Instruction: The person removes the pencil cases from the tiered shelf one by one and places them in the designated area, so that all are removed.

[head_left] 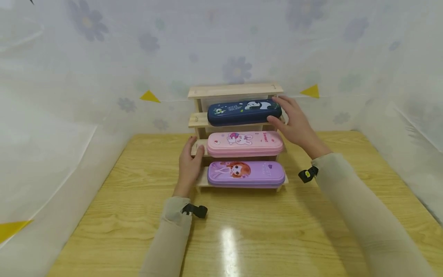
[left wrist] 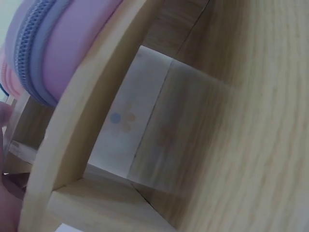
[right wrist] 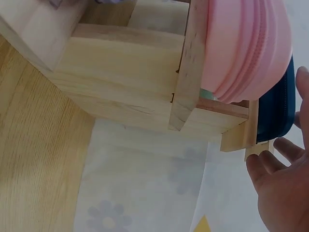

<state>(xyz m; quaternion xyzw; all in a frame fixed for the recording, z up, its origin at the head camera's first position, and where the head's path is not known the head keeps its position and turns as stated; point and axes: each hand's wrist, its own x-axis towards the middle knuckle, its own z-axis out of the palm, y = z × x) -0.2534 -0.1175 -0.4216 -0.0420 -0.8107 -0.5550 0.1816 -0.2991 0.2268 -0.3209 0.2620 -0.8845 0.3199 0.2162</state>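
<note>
A tiered wooden stand bears three pencil cases. On its lowest tier lies a purple pencil case with a cartoon girl. Above it is a pink pencil case with a rabbit. A navy pencil case with pandas lies highest, slightly slanted. My right hand holds this navy case by its right end, thumb at the front and fingers behind. In the right wrist view, the fingertips are beside the shelf end. At the stand's left side my left hand holds a shelf end between thumb and fingers.
The stand is on a wood-grain table, near the back edge. White flower-patterned sheeting surrounds the table behind and on both sides. Yellow triangles mark the back sheet. A black strap hangs at each wrist.
</note>
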